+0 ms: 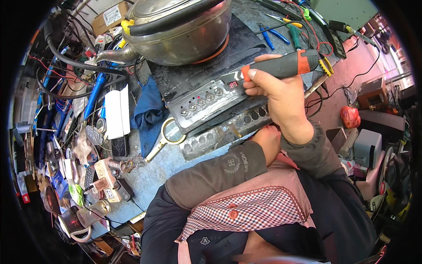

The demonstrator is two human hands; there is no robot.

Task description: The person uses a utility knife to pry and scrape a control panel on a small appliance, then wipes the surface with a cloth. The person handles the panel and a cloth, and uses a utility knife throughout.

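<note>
My right hand (pixel 277 86) is closed around a thick black-and-orange handled tool (pixel 285 67), held over the right end of a hotplate's control strip (pixel 206 100). The tool's working end points left, close to the small lit red display (pixel 232 84); its exact kind is unclear. Along the strip, several round buttons lie exposed, with one red light lit. My left hand (pixel 267 141) is below my right wrist, by the worn dark front strip with round marks (pixel 220 134); its fingers are mostly hidden. A large metal kettle (pixel 180 39) stands on the hotplate's black top (pixel 248 44).
A magnifying glass (pixel 172 132) and a blue cloth (pixel 149 110) lie left of the hotplate. Blue-handled pliers (pixel 274 37) lie beyond it. Cables, tools, a power strip (pixel 107 178) and a glass jar (pixel 93 212) crowd the left side. Boxes and appliances (pixel 367 145) fill the right.
</note>
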